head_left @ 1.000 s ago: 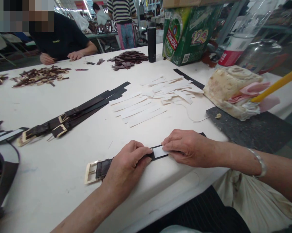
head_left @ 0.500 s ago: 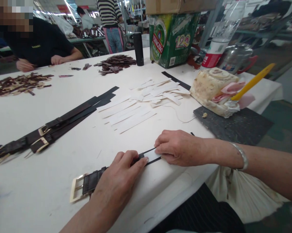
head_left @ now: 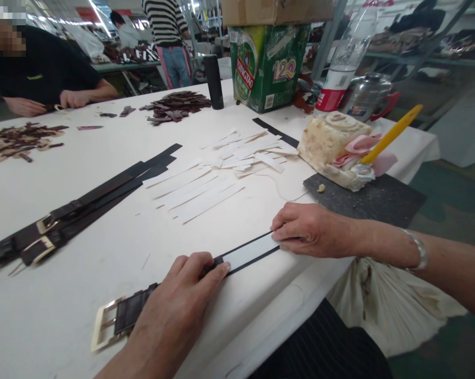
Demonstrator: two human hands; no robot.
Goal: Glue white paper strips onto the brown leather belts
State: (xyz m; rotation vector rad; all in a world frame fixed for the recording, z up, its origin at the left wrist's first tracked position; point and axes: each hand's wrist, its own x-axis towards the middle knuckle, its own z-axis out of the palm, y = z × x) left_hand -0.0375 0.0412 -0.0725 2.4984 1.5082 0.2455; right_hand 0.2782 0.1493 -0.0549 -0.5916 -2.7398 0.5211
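Observation:
A dark belt (head_left: pixel 131 314) with a gold buckle (head_left: pixel 104 327) lies slantwise near the table's front edge. Along its strap runs a white strip (head_left: pixel 250 252), narrower than the strap, so dark borders show on both sides. My left hand (head_left: pixel 190 295) is closed over the belt, its thumb at the strip's left end. Farther right, my right hand (head_left: pixel 306 230) pinches the strap and strip between thumb and fingers. Beneath that hand the strip's other end is hidden. Beyond my hands, several loose white strips (head_left: pixel 206 192) lie spread on the table.
More buckled belts (head_left: pixel 91 210) lie at left. Dark leather pieces (head_left: pixel 178 105) are heaped farther back. A stained block (head_left: pixel 332 147) with a yellow-handled tool (head_left: pixel 395 134) stands on a dark board (head_left: pixel 403 200). A green carton (head_left: pixel 267 68) is behind. Another person sits across the table.
My right hand has slid right along the strap, away from my left hand, exposing more of the white strip. The whole view has shifted slightly.

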